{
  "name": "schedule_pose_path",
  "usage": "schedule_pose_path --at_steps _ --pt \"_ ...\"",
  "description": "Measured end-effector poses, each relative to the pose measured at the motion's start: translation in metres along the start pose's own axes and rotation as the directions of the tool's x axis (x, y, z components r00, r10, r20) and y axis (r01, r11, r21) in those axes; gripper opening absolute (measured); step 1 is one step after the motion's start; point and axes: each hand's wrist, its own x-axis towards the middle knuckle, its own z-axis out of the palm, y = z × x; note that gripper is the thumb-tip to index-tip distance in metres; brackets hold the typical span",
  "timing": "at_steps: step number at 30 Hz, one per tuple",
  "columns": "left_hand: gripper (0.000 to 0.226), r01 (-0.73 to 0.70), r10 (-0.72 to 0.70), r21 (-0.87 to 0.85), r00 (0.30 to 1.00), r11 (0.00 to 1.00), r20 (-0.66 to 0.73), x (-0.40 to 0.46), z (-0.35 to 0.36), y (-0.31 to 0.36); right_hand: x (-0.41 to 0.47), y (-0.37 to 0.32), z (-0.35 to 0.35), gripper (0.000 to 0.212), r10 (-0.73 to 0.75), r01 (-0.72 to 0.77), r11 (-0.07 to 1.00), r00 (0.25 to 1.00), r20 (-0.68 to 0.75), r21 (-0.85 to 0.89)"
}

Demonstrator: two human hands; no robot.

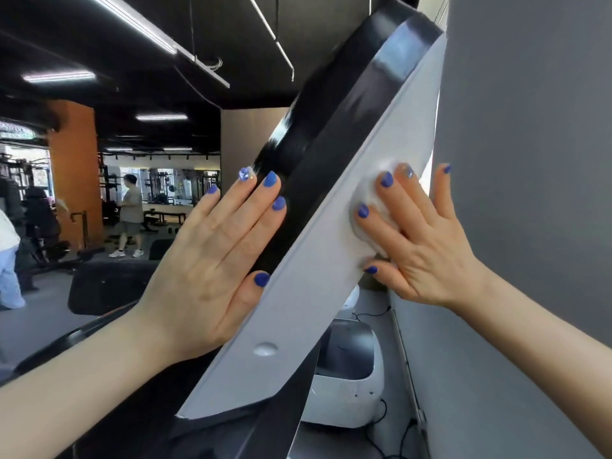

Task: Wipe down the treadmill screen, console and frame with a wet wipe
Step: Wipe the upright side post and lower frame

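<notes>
Room: a gym with a black ceiling (99,44) carrying long strip lights, an orange pillar (74,167) at the left, and weight machines in front of a mirrored back wall; a grey wall (530,160) fills the right side of the view.
Treadmill console: the console (331,154) rises diagonally from lower left to upper right through the middle of the view, seen from its edge. Its front part is glossy black, its top corner blurred.
Rear panel: the console's back (308,293) is a matte pale grey shell with a small round dimple low down; it faces the grey wall, close to it.
Left hand: the left hand (212,270) lies flat with fingers spread against the black side of the console, thumb along the seam where black meets grey; it pinches nothing.
Right hand: the right hand (420,240) is spread with fingers splayed, palm pressing the wet wipe flat onto the grey rear panel.
Wet wipe: the wipe (371,203) is white and bunched, showing between the fingers and just beyond the fingertips.
Hidden: the screen face is turned away. Most of the wipe is covered by the palm. Below the console a white machine housing (347,392) and cables on the floor are partly blocked.
Background people: a person in a grey T-shirt and shorts (130,217) stands far off; other figures at the left edge are cut off.
</notes>
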Motion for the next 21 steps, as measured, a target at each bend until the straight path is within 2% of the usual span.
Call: schedule_pose_path --at_steps 3,10,16,21 --pt "0.057 -0.003 0.003 0.015 1.000 1.000 -0.009 0.001 0.000 0.001 -0.015 0.001 0.003 0.063 -0.013 0.014 0.999 0.999 0.036 -0.036" --pt "0.057 0.002 -0.002 0.022 1.000 1.000 0.002 0.001 -0.001 0.000 0.027 -0.036 -0.003 0.072 0.000 0.000 0.999 1.000 -0.004 0.042" --pt "0.058 -0.030 0.027 0.061 0.998 0.998 0.055 -0.024 -0.005 -0.003 -0.001 -0.029 -0.015 0.067 -0.012 0.012 1.000 0.996 0.084 0.011" --pt "0.061 -0.038 0.034 0.079 0.998 0.996 0.055 -0.059 0.004 -0.006 -0.016 -0.030 -0.012 0.059 -0.005 0.004 1.000 0.998 0.064 0.019"
